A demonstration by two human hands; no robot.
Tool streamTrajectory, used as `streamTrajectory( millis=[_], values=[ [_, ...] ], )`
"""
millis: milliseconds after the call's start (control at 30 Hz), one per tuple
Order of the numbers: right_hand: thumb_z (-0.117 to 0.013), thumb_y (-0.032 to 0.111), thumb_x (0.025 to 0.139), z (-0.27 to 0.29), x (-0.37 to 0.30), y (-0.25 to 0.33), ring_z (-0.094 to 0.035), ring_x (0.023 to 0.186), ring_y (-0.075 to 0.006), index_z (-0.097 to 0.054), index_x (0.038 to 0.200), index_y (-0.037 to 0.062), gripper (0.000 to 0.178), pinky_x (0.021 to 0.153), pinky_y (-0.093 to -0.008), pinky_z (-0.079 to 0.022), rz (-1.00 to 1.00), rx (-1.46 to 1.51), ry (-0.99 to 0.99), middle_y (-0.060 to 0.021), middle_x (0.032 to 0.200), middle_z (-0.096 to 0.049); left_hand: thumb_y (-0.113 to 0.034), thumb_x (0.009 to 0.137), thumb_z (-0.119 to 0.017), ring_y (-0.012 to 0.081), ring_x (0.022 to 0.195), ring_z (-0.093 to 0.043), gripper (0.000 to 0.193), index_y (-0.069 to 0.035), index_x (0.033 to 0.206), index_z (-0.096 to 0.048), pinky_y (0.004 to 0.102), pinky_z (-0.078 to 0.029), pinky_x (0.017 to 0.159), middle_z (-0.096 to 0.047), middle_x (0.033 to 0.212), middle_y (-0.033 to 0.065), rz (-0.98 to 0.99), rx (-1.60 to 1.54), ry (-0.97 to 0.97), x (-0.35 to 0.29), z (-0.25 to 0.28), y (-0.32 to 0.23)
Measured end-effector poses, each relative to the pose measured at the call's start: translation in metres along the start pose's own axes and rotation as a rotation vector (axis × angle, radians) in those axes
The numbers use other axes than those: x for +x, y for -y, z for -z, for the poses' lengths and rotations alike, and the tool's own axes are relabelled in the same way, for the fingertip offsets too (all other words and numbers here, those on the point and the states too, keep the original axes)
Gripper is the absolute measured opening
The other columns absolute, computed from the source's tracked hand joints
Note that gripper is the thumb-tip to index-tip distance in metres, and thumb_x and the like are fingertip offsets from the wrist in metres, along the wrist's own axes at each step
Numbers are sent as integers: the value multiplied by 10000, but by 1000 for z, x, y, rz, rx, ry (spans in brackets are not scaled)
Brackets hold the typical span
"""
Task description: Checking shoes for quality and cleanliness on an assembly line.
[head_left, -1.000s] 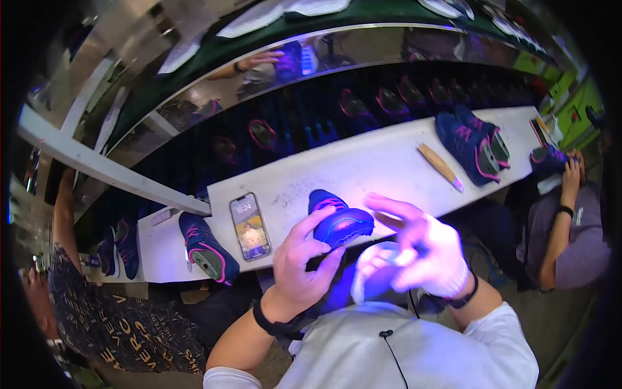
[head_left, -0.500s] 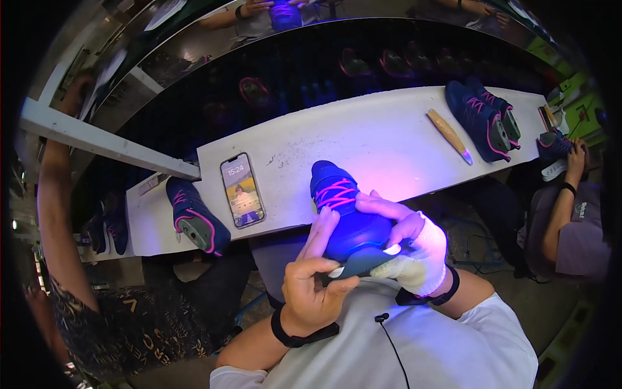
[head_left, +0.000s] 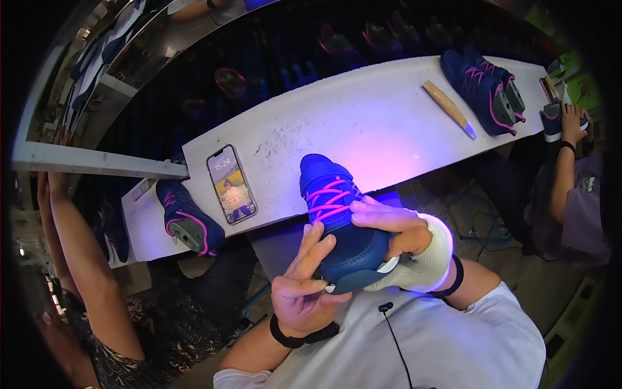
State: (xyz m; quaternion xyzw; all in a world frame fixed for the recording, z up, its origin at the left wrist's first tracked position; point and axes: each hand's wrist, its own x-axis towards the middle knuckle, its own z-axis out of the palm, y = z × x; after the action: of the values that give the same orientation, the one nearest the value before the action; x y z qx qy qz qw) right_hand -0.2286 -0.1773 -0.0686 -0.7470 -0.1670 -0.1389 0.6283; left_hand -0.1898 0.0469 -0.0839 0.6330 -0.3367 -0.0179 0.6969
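Close in front of my body, both hands hold a dark navy sneaker with pink laces, its toe toward me. A dark sole with white edges lies against the toe end. My left hand grips the shoe's left side, fingers along the upper and thumb low by the sole. My right hand, in an off-white glove with bare fingers, wraps the right side; its fingers lie over the upper near the laces. The underside of the shoe is hidden.
On the white bench lie a phone, a wooden-handled tool, a sneaker on the left and a pair of sneakers on the right. A white post crosses the left. People work on both sides; shoes show behind the bench.
The sole now sits closer against the toe, and my left fingers have shifted along the shoe's side. The blue glow on the toe has faded. At the left, a person's arms have moved.
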Motion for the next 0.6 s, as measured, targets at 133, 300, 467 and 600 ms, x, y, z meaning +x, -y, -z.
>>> streamTrajectory(
  millis=[133, 300, 467, 600],
  values=[
    [-885, 165, 830, 7, 6, 2, -706, 1228, -399, -763, 1018, -6, 282, 1066, -483, -568, 73, -238, 43, -222, 1341, -708, -160, 952, -822, 527, 1414, -538, 204, -80, 978, -635, 625, -318, 1239, -644, 1434, 299, 132, -118, -35, 24, 8, -24],
    [-782, 106, 888, 1, 11, -16, -702, 1207, -423, -693, 1030, -2, 199, 1042, -484, -576, 69, -278, 131, -250, 1376, -680, -358, 1127, -474, 346, 1167, -576, 427, -14, 1170, -722, 488, -452, 1054, -706, 1314, 205, 37, 440, 181, 50, 19, -36],
    [-842, 107, 775, -25, 10, -66, -674, 1198, -417, -667, 993, 109, 279, 966, -501, -576, 119, -339, -59, -213, 1402, -644, -271, 1145, -430, 479, 1351, -585, 366, 31, 1145, -637, 577, -413, 1162, -739, 1254, 271, 220, 222, 6, 56, 33, -43],
    [-818, 151, 728, -35, 13, -87, -671, 1013, -354, -707, 1034, 164, 326, 770, -482, -556, 286, -410, -55, -144, 1237, -697, -477, 957, -758, 476, 1300, -661, 561, 32, 1183, -691, 603, -453, 1163, -745, 1259, 284, 234, 439, 282, 66, 69, -55]
  ],
)
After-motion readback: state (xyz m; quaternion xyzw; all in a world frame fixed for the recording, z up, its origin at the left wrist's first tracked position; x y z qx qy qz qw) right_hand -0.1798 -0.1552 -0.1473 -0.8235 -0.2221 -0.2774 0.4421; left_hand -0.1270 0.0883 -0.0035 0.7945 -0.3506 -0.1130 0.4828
